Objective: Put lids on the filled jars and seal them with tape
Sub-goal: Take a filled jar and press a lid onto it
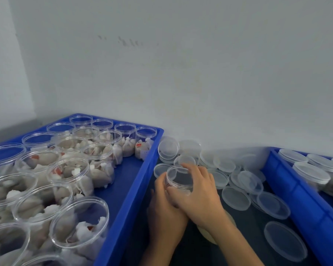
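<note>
A person's left hand [162, 191] and right hand [198, 191] close together round one clear jar [179, 180] on the dark surface [244, 223], the fingers [190, 168] of the right curled over the lid [178, 174] at its top while the left wraps the jar's side from nine o'clock. The lid appears to sit on the mouth; whether it is pressed fully home cannot be told. No tape shows on this jar, and no roll of tape can be made out with certainty, though a pale round edge peeks from under the right wrist.

At nine o'clock of the hands a blue tray [135, 189] holds many filled jars [69, 175] standing open, their sachets visible, so the bulk of the capping looks still ahead. At one to four o'clock, loose lids [235, 197] lie scattered and overlapping on the surface, ready to hand. At three o'clock a second tray [288, 181] carries a few lidded jars [311, 172], seemingly the finished pile; whether those are taped is too blurred to say. By this showing the job is in its early part, with the sealing of the jar in hand yet to come.
</note>
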